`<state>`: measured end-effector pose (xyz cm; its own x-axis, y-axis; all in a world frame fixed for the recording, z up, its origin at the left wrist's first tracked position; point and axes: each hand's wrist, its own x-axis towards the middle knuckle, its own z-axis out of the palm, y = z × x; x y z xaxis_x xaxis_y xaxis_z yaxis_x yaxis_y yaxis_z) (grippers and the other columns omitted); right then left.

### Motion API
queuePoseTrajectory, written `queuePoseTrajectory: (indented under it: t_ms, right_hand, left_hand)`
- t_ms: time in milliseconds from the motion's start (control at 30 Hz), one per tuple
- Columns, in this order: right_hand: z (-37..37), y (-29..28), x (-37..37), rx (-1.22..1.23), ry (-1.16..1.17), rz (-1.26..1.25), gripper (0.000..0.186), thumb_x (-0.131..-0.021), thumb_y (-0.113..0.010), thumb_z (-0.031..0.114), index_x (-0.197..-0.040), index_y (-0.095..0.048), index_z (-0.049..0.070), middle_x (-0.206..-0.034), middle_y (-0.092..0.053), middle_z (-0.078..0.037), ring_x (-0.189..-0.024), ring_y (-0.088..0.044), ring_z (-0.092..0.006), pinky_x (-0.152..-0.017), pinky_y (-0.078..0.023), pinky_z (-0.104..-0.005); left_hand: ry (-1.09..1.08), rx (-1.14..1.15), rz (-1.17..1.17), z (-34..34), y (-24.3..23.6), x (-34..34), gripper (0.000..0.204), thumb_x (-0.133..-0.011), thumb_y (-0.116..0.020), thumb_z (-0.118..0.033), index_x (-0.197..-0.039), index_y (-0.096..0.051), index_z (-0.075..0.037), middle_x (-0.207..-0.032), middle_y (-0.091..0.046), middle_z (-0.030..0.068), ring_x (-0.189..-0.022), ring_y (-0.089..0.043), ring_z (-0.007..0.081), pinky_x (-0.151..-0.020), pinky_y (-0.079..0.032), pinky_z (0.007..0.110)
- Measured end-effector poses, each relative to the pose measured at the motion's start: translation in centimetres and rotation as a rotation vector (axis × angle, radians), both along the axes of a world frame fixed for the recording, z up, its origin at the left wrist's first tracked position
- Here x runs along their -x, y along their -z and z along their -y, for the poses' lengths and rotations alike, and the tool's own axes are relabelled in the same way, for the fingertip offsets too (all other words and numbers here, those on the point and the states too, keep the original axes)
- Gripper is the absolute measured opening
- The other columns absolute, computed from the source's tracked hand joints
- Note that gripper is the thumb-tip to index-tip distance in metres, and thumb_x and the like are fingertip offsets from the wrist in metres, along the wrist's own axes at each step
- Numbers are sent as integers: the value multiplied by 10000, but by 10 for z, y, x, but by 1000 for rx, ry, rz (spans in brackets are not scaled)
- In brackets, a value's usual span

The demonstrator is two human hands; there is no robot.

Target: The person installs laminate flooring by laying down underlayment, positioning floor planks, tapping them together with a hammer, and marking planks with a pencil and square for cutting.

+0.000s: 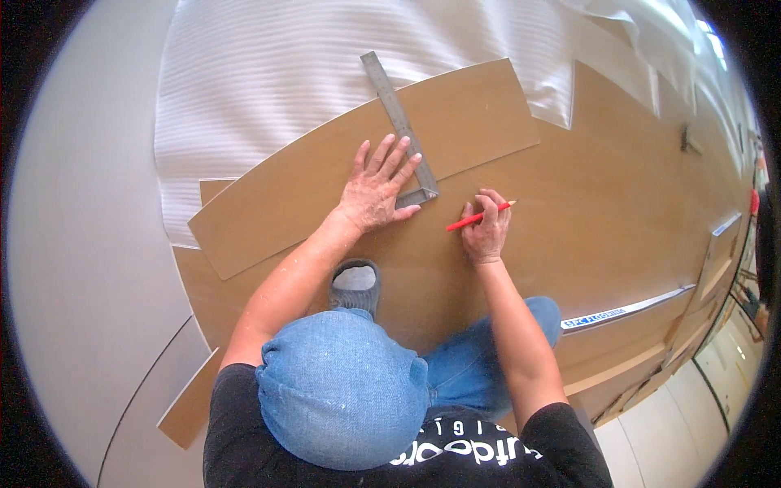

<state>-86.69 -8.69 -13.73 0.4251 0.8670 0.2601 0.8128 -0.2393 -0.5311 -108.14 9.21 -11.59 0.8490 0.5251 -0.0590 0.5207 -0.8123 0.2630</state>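
A tan wood-look floor plank (325, 146) lies at a slant across the laid flooring. Across it rests a metal try square (392, 104), its blade reaching past the plank's far edge and its stock at the near edge. My left hand (376, 189) is spread flat on the plank, fingertips against the square's blade and thumb by the stock. To the right of the square, my right hand (486, 230) grips a red pencil (465, 222) over the flooring. The pencil's dark tip points right, away from the plank.
White foam underlay (244, 89) covers the floor beyond the plank, beside a pale wall (81, 203) on the left. An offcut (189, 400) lies at lower left. Boxed planks (626, 313) sit at right, and a small dark tool (691, 140) lies farther back. My shoe (355, 281) is near the plank.
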Motion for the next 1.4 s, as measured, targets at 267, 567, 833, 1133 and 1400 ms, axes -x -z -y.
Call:
queuePoseTrajectory:
  t_ms: [267, 567, 833, 1133, 1400]
  right_hand:
    - [-35, -9, 32, 10, 82, -281, 212, -864, -787, 137, -1039, -668, 149, -884, -717, -20, -892, -664, -252, -860, -429, -404]
    - [-41, -14, 42, -5, 103, -228, 149, -842, -798, 130, -943, -695, 166, -834, -706, -6, -861, -655, -242, -851, -421, -394]
    - [-40, -13, 42, -8, 86, -249, 156, -812, -799, 109, -910, -693, 169, -792, -675, -7, -851, -645, -248, -848, -412, -395]
    - [-39, -15, 42, -3, 74, -252, 148, -815, -794, 113, -904, -694, 176, -789, -670, -10, -843, -637, -256, -853, -414, -401]
    - [-38, -16, 39, -4, 54, -272, 140, -826, -793, 90, -904, -700, 159, -811, -687, -20, -843, -643, -251, -854, -430, -391]
  left_hand:
    - [-44, -2, -22, 8, 2, -5, 980, -792, -661, -738, -1582, -428, -207, -1715, -226, 118, -1596, -138, 332, -1271, -16, 596]
    - [-25, 14, -30, 7, 3, -4, 974, -801, -658, -740, -1588, -424, -216, -1719, -216, 120, -1600, -113, 331, -1261, 15, 603]
    - [-39, 62, -38, 5, -1, -5, 937, -818, -668, -715, -1591, -422, -245, -1731, -197, 77, -1606, -90, 294, -1268, 6, 589]
    - [-12, -12, -43, 4, 2, -2, 960, -807, -647, -753, -1573, -444, -211, -1718, -223, 111, -1593, -133, 324, -1262, -23, 597]
    - [-19, 51, -14, 4, 0, -2, 947, -821, -673, -707, -1582, -432, -197, -1716, -229, 103, -1600, -120, 300, -1265, -26, 598]
